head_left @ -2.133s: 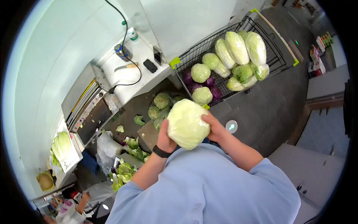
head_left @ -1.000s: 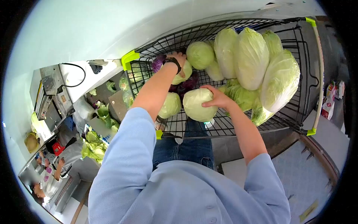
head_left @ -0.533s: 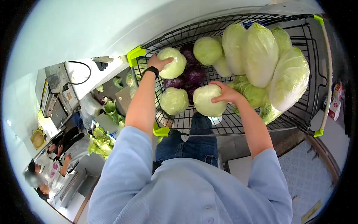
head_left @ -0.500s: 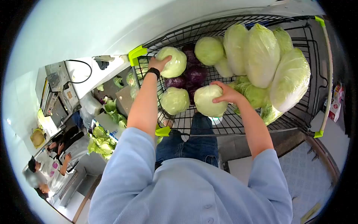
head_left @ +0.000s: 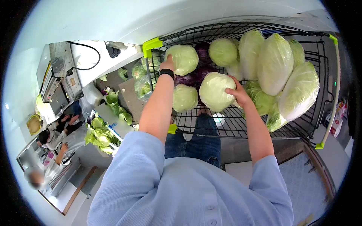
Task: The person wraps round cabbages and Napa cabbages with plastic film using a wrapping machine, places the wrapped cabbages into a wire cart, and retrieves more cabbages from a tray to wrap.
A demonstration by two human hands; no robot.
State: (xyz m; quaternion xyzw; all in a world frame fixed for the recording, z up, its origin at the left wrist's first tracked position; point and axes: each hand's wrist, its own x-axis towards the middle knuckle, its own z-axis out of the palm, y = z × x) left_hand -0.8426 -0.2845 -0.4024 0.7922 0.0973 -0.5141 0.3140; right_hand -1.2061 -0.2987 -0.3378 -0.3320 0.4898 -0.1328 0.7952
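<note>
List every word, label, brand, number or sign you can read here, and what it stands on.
No text can be read in this picture.
Box: blue print on its side, too small to read.
Packet at far right: red and white marks, too blurred to read.
Round floor spot: too washed out to tell any mark.
Cabbages: no label shows.

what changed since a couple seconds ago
The pale cabbage held in both hands is now in the cart, with only the right hand on it. The left hand let go and is against another cabbage, shifted toward the far-left green corner. The napa cabbages stayed put.
</note>
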